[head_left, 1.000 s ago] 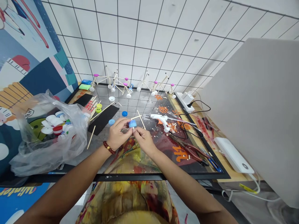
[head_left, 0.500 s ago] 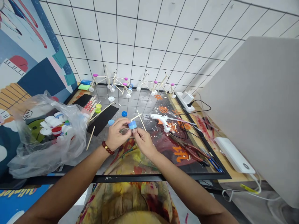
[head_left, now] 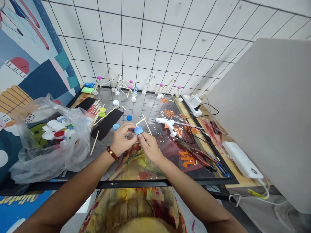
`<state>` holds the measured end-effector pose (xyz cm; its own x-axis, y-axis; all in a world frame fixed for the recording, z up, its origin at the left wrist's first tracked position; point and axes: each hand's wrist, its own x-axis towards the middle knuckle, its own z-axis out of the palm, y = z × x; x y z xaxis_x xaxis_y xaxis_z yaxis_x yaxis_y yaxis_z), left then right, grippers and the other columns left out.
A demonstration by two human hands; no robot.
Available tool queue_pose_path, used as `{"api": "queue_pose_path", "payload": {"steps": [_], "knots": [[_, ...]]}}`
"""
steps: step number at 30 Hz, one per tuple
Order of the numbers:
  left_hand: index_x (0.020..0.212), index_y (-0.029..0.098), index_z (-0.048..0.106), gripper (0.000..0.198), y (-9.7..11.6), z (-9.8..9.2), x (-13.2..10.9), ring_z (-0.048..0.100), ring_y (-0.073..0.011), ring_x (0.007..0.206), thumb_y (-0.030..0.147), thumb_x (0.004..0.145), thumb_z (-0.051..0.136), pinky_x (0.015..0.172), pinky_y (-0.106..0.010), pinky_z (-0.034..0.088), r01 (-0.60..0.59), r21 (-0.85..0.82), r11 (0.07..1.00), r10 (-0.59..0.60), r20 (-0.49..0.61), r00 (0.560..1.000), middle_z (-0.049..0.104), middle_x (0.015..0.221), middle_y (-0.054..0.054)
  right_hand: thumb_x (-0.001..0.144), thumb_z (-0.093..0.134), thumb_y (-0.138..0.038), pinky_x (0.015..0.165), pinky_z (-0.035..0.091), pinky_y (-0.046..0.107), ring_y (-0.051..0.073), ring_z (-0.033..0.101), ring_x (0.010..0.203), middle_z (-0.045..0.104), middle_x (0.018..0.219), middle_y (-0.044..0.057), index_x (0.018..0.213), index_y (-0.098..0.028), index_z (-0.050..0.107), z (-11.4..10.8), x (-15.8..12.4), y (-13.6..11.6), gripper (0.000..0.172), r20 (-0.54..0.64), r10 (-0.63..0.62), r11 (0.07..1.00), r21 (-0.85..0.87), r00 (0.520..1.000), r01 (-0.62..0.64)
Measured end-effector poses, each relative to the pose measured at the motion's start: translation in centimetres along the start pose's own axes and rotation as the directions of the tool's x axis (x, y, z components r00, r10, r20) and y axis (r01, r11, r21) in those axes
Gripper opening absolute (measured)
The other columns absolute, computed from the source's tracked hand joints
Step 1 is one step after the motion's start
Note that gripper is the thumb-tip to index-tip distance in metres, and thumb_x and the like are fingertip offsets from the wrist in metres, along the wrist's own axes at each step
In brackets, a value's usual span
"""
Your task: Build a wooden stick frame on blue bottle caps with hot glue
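A pair of blue bottle caps (head_left: 138, 130), one lighter than the other, is held face to face between my hands above the tabletop. My left hand (head_left: 122, 137) closes thumb and fingers round their left side. My right hand (head_left: 148, 145) pinches a short pale end of wooden stick just below the caps; most of that end is hidden by the fingertips. Beyond the caps, thin wooden sticks (head_left: 147, 125) meet in a V shape; whether they are fixed to the caps is hard to see. A dark blue cap (head_left: 129, 117) and a light blue cap (head_left: 116, 127) lie nearby.
A white glue gun (head_left: 167, 123) lies right of my hands, with red-handled pliers (head_left: 199, 155) nearer me. At left stands a clear plastic bag (head_left: 75, 155) of bottle caps. Several stick-and-cap models (head_left: 148, 84) line the wall. A power strip (head_left: 194, 105) sits back right.
Both hands keep their grip, and the caps are turned very slightly. The view has shifted a little; nothing else has visibly moved.
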<state>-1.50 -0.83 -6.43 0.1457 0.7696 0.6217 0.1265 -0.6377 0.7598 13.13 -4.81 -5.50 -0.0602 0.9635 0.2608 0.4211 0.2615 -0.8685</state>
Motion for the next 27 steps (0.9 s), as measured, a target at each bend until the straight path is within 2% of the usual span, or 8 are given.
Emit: {"api": "queue_pose_path", "payload": {"steps": [6, 10, 12, 15, 18, 22, 25, 27], "knots": [[0.098, 0.019, 0.063, 0.031, -0.3, 0.3, -0.1, 0.066, -0.0166, 0.096, 0.009, 0.07, 0.069, 0.082, -0.029, 0.061, 0.029, -0.05, 0.998, -0.029, -0.009, 1.0, 0.063, 0.106, -0.006, 0.094, 0.041, -0.04, 0.058, 0.03, 0.025, 0.012, 0.04, 0.06, 0.041, 0.061, -0.004, 0.064, -0.022, 0.039, -0.1, 0.2, -0.1, 0.035, -0.034, -0.036, 0.999, -0.005, 0.999, 0.036], [0.1, 0.019, 0.06, 0.038, -0.2, 0.4, 0.3, 0.068, -0.0159, 0.093, 0.012, 0.066, 0.076, 0.083, -0.03, 0.06, 0.201, -0.234, 0.951, -0.215, -0.037, 0.976, 0.064, 0.106, -0.006, 0.095, 0.043, -0.036, 0.059, 0.032, 0.025, 0.013, 0.043, 0.06, 0.045, 0.062, -0.003, 0.066, -0.022, 0.044, -0.3, 0.5, 0.2, 0.032, -0.098, -0.127, 0.989, -0.09, 0.987, 0.118], [0.099, 0.019, 0.06, 0.041, 0.0, 0.4, 0.5, 0.069, -0.0146, 0.088, 0.015, 0.063, 0.081, 0.082, -0.029, 0.059, 0.334, -0.365, 0.869, -0.361, -0.006, 0.933, 0.067, 0.103, -0.005, 0.095, 0.044, -0.033, 0.061, 0.033, 0.026, 0.014, 0.045, 0.061, 0.048, 0.064, -0.002, 0.067, -0.022, 0.044, -0.5, 0.7, 0.5, 0.029, -0.117, -0.19, 0.973, -0.155, 0.975, 0.171], [0.1, 0.016, 0.063, 0.045, 0.3, 0.2, 0.9, 0.07, -0.0148, 0.082, 0.023, 0.062, 0.086, 0.078, -0.029, 0.059, 0.541, -0.537, 0.648, -0.568, 0.133, 0.812, 0.07, 0.097, -0.005, 0.095, 0.043, -0.03, 0.062, 0.035, 0.027, 0.015, 0.047, 0.064, 0.052, 0.067, 0.0, 0.07, -0.023, 0.045, -0.7, 0.7, 1.1, 0.027, -0.114, -0.249, 0.946, -0.242, 0.962, 0.216], [0.097, 0.013, 0.069, 0.044, 0.3, -0.1, 1.2, 0.069, -0.0137, 0.075, 0.027, 0.06, 0.088, 0.071, -0.026, 0.057, 0.649, -0.588, 0.482, -0.653, 0.252, 0.714, 0.073, 0.088, -0.006, 0.096, 0.043, -0.029, 0.065, 0.038, 0.028, 0.017, 0.051, 0.068, 0.056, 0.071, 0.002, 0.072, -0.023, 0.05, -1.0, 0.8, 1.7, 0.025, -0.06, -0.271, 0.923, -0.298, 0.961, 0.242], [0.072, 0.012, 0.068, 0.031, -0.1, -0.2, 1.3, 0.065, -0.011, 0.065, 0.027, 0.056, 0.09, 0.063, -0.023, 0.054, 0.615, -0.645, 0.454, -0.693, 0.179, 0.699, 0.07, 0.071, -0.003, 0.095, 0.05, -0.031, 0.072, 0.043, 0.029, 0.019, 0.057, 0.075, 0.063, 0.079, 0.005, 0.081, -0.022, 0.06, -1.5, 1.1, 1.8, 0.019, -0.046, -0.234, 0.944, -0.249, 0.971, 0.216], [0.075, 0.012, 0.069, 0.03, 0.1, 0.0, 1.2, 0.068, -0.0138, 0.072, 0.026, 0.056, 0.088, 0.07, -0.028, 0.056, 0.637, -0.637, 0.434, -0.715, 0.187, 0.674, 0.073, 0.078, -0.006, 0.095, 0.048, -0.029, 0.074, 0.045, 0.03, 0.02, 0.06, 0.078, 0.066, 0.081, 0.005, 0.084, -0.022, 0.063, -1.6, 1.4, 1.7, 0.019, -0.069, -0.187, 0.964, -0.205, 0.98, 0.17], [0.076, 0.011, 0.069, 0.03, 0.4, 0.2, 1.2, 0.068, -0.0142, 0.071, 0.025, 0.056, 0.087, 0.07, -0.029, 0.056, 0.658, -0.603, 0.451, -0.739, 0.162, 0.654, 0.072, 0.078, -0.007, 0.094, 0.047, -0.027, 0.075, 0.045, 0.032, 0.021, 0.061, 0.08, 0.068, 0.083, 0.006, 0.085, -0.022, 0.064, -1.7, 1.5, 1.8, 0.02, -0.055, -0.172, 0.953, -0.264, 0.984, 0.152]]}}
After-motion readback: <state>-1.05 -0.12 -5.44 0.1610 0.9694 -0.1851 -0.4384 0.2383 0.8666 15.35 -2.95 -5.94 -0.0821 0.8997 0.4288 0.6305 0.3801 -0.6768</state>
